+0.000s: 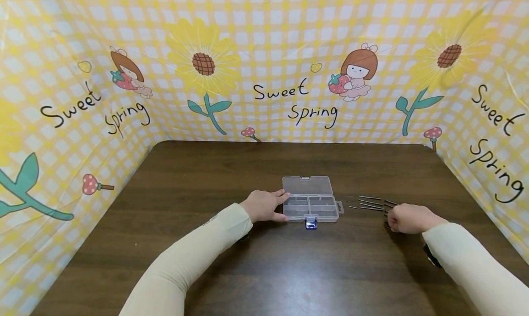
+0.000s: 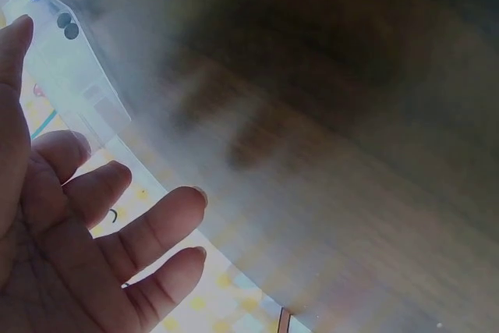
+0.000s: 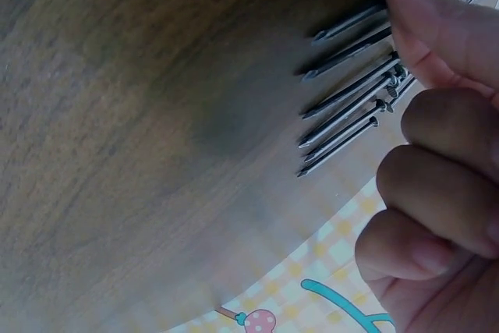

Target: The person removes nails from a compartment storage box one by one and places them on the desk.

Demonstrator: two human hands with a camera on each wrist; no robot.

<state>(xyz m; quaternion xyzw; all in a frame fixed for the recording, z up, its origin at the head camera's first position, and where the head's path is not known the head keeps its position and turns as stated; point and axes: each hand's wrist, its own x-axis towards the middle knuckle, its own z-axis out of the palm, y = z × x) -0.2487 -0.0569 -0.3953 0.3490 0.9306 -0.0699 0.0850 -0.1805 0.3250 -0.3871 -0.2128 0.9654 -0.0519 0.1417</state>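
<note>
A clear plastic compartment box [image 1: 297,211] lies on the table with its lid [image 1: 306,186] folded back and a blue latch [image 1: 311,223] at the front. My left hand [image 1: 264,205] rests at its left side, thumb by the front corner and forefinger near the hinge; the left wrist view shows the other fingers loosely spread. My right hand [image 1: 413,218] is low over a row of dark nails [image 3: 347,122]. Its thumb and forefinger pinch the topmost nail [image 3: 351,23] near the head, the forefinger mostly hidden; the remaining fingers are curled in.
Thinner nails [image 1: 370,205] and a few short ones [image 1: 350,201] lie between the box and my right hand. Behind the brown wooden table [image 1: 231,169] and along its sides hangs a yellow checked cloth [image 1: 264,49].
</note>
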